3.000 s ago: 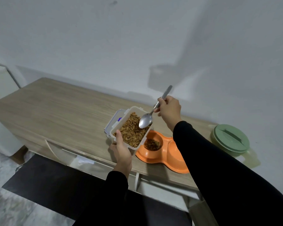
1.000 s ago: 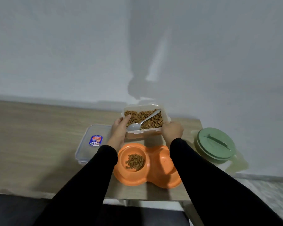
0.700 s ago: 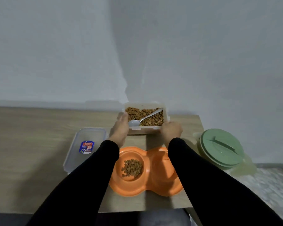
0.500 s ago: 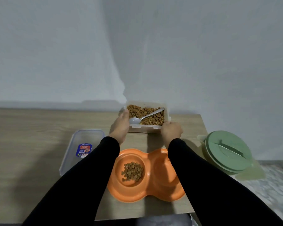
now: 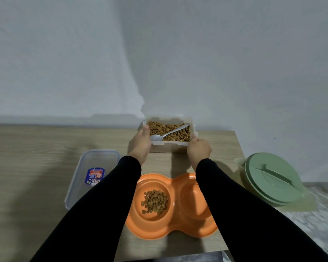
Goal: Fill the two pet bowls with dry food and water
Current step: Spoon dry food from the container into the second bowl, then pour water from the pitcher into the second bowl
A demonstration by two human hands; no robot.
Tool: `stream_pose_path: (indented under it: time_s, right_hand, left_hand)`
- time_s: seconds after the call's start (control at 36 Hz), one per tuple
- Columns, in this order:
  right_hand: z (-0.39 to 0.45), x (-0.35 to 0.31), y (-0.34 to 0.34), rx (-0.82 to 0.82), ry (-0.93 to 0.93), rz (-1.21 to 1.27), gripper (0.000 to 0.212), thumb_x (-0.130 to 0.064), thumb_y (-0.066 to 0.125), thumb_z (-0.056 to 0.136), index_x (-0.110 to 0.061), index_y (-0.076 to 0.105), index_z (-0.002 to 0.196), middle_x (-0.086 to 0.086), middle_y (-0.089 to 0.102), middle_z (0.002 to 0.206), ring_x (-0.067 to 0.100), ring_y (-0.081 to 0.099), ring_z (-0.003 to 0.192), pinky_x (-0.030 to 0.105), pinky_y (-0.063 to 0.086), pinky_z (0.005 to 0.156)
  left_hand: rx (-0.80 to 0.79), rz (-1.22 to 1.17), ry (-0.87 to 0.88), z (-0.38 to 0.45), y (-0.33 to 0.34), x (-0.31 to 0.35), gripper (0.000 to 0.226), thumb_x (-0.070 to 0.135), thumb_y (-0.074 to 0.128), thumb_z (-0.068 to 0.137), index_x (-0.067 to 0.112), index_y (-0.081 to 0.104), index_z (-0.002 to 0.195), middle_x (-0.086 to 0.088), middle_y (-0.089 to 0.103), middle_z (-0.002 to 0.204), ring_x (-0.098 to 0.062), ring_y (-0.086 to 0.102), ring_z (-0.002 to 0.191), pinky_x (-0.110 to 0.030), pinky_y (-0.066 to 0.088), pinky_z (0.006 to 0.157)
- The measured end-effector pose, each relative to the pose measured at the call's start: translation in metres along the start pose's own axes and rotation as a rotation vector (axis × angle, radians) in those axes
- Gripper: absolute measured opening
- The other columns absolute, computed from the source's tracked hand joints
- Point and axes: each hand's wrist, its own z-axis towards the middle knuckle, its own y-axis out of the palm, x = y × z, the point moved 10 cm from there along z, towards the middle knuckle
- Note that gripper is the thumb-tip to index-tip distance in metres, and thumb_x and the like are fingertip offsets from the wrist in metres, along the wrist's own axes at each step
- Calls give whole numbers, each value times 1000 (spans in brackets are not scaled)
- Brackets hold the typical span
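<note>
An orange double pet bowl (image 5: 175, 229) sits on the wooden table near me. Its left well holds a small heap of dry food (image 5: 155, 201); its right well looks bare. Behind it, by the wall, stands a clear plastic container of dry food (image 5: 169, 147) with a metal spoon (image 5: 166, 134) lying in it. My left hand (image 5: 141, 143) grips the container's left end, thumb on the rim. My right hand (image 5: 199, 151) grips its right end.
The container's clear lid (image 5: 92, 176), with a blue label, lies flat to the left of the bowl. A green lidded jug (image 5: 271, 179) stands at the table's right end. The wooden table (image 5: 27, 167) stretches away to the left; its front edge lies just below the bowl.
Three seconds ago my right hand held the spoon over the container. The spoon now lies inside it, and both hands have carried the container back toward the wall.
</note>
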Motion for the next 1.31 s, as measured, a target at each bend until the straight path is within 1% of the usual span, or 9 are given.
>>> stream_pose_path:
  time_s: [0.31,0.47,0.61,0.69,0.78,0.86,1.03,1.22,1.31]
  right_hand:
    - [-7,5,-3,-17,83,108,61,-41,26,104,9,50,128,25,55,130,35,50,123,35,39,100]
    - [-35,-5,-21,36,53,145,56,-36,27,104,8,51,128,26,54,130,36,51,122,34,39,99]
    - [-57,-24,-35,37,-43,135,55,-34,22,104,5,53,127,23,55,129,33,52,120,32,38,95]
    - [-74,-34,-49,58,-105,152,55,-35,24,104,7,56,121,23,58,124,34,53,116,30,37,87]
    - [-88,-40,-62,70,-152,178,52,-38,27,102,4,57,107,18,59,109,30,54,101,28,34,80]
    - [-102,-46,-79,94,-207,172,38,-37,29,101,-9,56,100,11,50,96,23,46,89,25,29,76]
    - [-128,-50,-125,123,-292,188,41,-31,36,99,1,59,109,17,62,120,28,56,105,28,39,82]
    - [-149,-40,-176,106,-411,174,34,-21,40,96,-1,59,116,11,61,115,23,54,95,27,41,80]
    - [-149,-19,-200,116,-420,182,28,-16,42,93,-1,61,107,11,61,107,23,54,89,32,47,82]
  left_hand:
    - [-19,55,36,-19,-6,14,93,89,21,67,36,43,141,2,48,145,-25,42,135,-47,33,113]
    - [103,167,44,-56,-28,31,67,57,10,98,22,52,136,-12,53,139,-31,49,127,-48,37,109]
    - [111,233,56,-83,-35,42,73,57,7,97,14,52,134,-15,54,137,-34,49,125,-48,37,108]
    - [91,220,83,-103,-34,49,68,59,8,95,25,45,140,-11,50,142,-34,46,128,-49,36,109]
    - [64,197,83,-124,-32,51,69,65,9,91,35,38,145,-7,45,147,-33,43,132,-48,34,111]
    - [40,150,109,-148,-28,60,62,56,15,99,24,32,149,-8,40,150,-32,39,136,-43,30,112]
    - [26,88,166,-202,-20,66,54,47,19,103,21,33,149,-8,37,152,-30,35,139,-40,29,112]
    - [99,131,172,-258,-9,52,50,37,21,105,9,46,138,-15,49,139,-31,44,129,-36,34,101]
    - [114,135,178,-286,4,38,48,35,24,105,5,49,132,-11,57,123,-27,52,108,-31,32,88]
